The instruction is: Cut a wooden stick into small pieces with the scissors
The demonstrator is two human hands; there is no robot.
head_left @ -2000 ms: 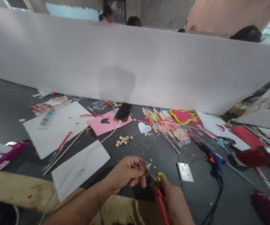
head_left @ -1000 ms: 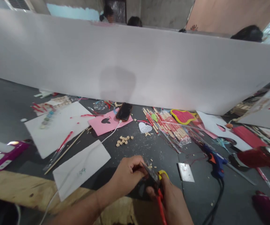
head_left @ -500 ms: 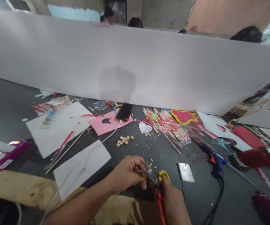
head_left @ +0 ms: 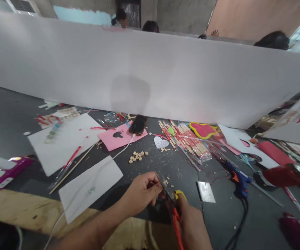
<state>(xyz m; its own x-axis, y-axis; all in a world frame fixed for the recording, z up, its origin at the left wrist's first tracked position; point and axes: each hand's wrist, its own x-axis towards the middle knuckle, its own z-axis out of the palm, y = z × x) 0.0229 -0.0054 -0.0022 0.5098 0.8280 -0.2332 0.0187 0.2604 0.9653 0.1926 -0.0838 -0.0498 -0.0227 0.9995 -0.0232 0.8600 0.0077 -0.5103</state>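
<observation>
My right hand [head_left: 191, 222] is closed round the handles of scissors [head_left: 171, 198], which have yellow and red on them. Their blades point up and left, with the tips beside the fingers of my left hand [head_left: 142, 192]. The left fingers are pinched together; whatever they hold is too small to make out. Small pale bits [head_left: 166, 180] lie just beyond the blades. Farther up the dark table is a cluster of small wooden pieces [head_left: 137, 157].
Around are a phone [head_left: 138, 124] on pink paper, white sheets [head_left: 91, 187], wooden sticks [head_left: 191, 139], a blue glue gun [head_left: 240, 180], a small metallic square [head_left: 206, 192] and a red lamp-like object [head_left: 282, 174]. Behind a white partition [head_left: 186, 76] show people's heads.
The scissor blades look closer together, and my right hand has shifted slightly down. My left fingers have curled in a little more.
</observation>
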